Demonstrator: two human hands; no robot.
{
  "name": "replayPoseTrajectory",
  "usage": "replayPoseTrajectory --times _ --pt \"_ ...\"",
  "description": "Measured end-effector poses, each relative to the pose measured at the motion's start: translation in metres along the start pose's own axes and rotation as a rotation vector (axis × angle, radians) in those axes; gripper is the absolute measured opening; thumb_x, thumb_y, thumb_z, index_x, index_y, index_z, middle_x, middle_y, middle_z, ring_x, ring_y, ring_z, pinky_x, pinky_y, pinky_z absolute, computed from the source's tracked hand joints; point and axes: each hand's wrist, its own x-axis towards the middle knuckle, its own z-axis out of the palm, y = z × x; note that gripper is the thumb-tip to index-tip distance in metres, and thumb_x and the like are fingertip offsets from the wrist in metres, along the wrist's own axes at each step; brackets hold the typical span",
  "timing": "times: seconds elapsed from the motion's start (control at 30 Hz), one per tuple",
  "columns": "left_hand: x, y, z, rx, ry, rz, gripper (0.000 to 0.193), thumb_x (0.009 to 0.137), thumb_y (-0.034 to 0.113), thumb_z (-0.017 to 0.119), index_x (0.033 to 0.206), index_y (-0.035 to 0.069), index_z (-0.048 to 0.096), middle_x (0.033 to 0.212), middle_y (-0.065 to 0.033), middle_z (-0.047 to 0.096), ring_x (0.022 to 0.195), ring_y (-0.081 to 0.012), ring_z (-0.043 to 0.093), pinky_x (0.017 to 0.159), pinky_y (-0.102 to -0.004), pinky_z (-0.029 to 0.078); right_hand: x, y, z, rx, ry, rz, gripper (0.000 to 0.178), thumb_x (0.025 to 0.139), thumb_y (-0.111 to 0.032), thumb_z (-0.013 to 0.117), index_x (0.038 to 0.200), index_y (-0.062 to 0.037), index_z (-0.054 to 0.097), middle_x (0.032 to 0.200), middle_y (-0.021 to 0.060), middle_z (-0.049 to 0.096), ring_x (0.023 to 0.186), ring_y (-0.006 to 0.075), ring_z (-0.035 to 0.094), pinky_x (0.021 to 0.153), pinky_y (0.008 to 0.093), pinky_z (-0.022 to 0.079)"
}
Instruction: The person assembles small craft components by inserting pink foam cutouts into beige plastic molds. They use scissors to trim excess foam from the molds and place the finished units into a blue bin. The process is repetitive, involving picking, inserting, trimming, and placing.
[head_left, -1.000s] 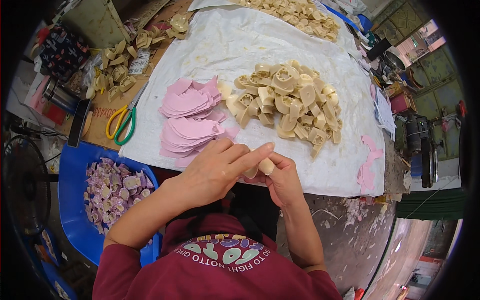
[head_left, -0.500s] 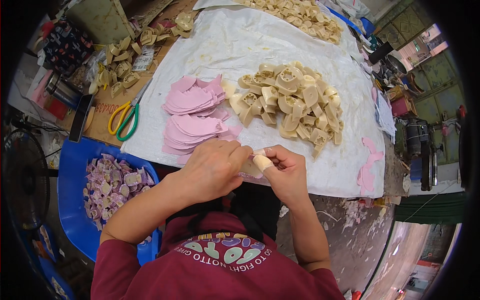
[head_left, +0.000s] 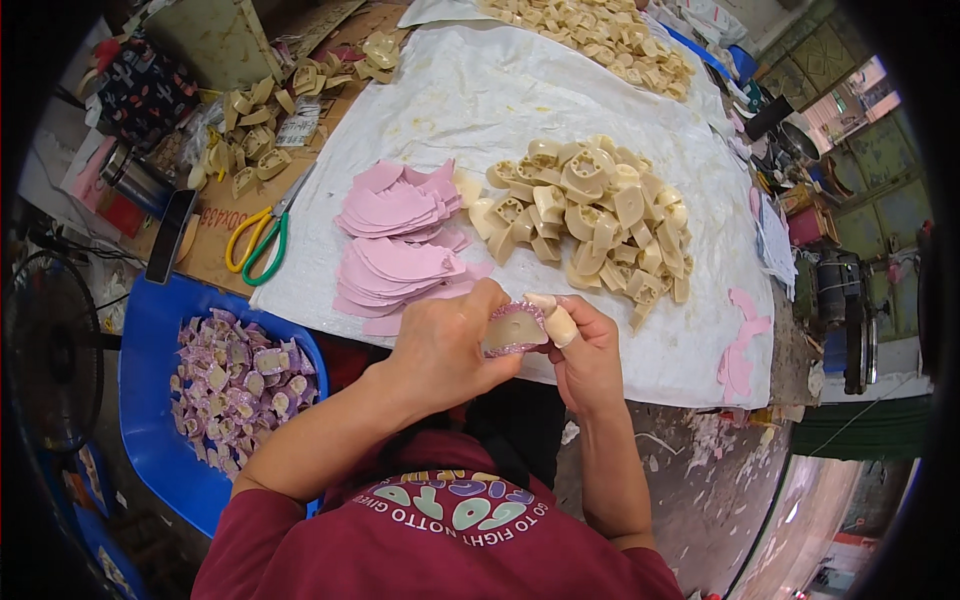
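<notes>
Just over the near edge of the table, both hands hold one beige plastic shoe heel (head_left: 513,332) with glittery pink covering along its edges. My left hand (head_left: 442,345) grips its left end, fingers curled over it. At the other end, my right hand (head_left: 590,362) pinches the rim; its thumb and a fingertip wear pale wraps. Beyond my left hand lie stacks of cut pink covering pieces (head_left: 395,268). A heap of bare beige heels (head_left: 605,215) sits to their right. The heel's underside is hidden.
A blue tub (head_left: 140,420) at the left holds many pink-covered heels (head_left: 240,385). Scissors (head_left: 262,235) with yellow and green handles lie by a phone (head_left: 172,238). Pink scraps (head_left: 741,340) rest at the table's right edge; more beige pieces (head_left: 600,45) cover the far end.
The heel has been tilted up, so its broad beige face and glittery edging now show between my hands. Both hands remain closed on it, and the view has shifted slightly.
</notes>
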Motion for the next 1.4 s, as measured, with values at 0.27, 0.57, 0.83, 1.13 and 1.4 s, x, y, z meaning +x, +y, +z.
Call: replayPoseTrajectory --times 0.27,0.57,0.83,1.13,1.4 --pt "0.006 0.005 0.006 -0.063 0.084 -0.168 0.039 0.067 0.025 0.073 0.089 0.001 0.052 0.061 -0.0138 0.06 0.054 -0.0325 0.062 0.048 -0.0421 0.047 0.013 0.003 0.005 0.013 0.038 -0.012 0.023 0.095 -0.017 0.057 0.11 0.0001 0.063 0.094 0.004 0.066 0.08 0.0109 0.062 0.072 0.026 0.05" --pt "0.007 -0.001 0.011 -0.043 0.141 -0.221 0.043 0.066 0.027 0.077 0.088 0.0 0.053 0.059 -0.0123 0.058 0.05 -0.0258 0.06 0.046 -0.0355 0.046 0.009 -0.006 0.022 -0.172 0.051 -0.031 0.028 0.094 -0.005 0.049 0.119 0.0036 0.058 0.104 0.005 0.063 0.088 0.0084 0.058 0.076 0.024 0.048" --pt "0.005 -0.015 -0.005 -0.557 -0.095 -0.287 0.03 0.079 0.009 0.073 0.102 -0.002 0.057 0.079 -0.0041 0.063 0.068 -0.0092 0.059 0.061 -0.0242 0.047 0.008 -0.003 0.011 -0.373 -0.02 -0.163 0.031 0.092 0.0 0.051 0.122 0.0045 0.056 0.109 0.0079 0.063 0.096 0.0115 0.059 0.085 0.0266 0.048" --pt "-0.005 -0.018 0.007 -0.545 0.312 -0.05 0.04 0.083 0.002 0.067 0.122 0.001 0.057 0.087 -0.0037 0.06 0.077 -0.0092 0.057 0.071 -0.0253 0.047 0.004 0.016 0.019 -0.123 0.062 -0.017 0.025 0.095 -0.022 0.056 0.102 0.0009 0.066 0.084 0.004 0.065 0.076 0.0092 0.06 0.068 0.0227 0.047" --pt "-0.008 -0.013 0.014 -1.178 0.216 -0.25 0.036 0.096 0.018 0.054 0.127 0.001 0.053 0.08 -0.0019 0.06 0.069 -0.0088 0.057 0.063 -0.0234 0.048 -0.007 0.024 0.035 -0.317 -0.036 -0.037 0.036 0.095 -0.032 0.055 0.088 0.0029 0.063 0.072 0.0071 0.063 0.058 0.0123 0.058 0.054 0.0252 0.047"
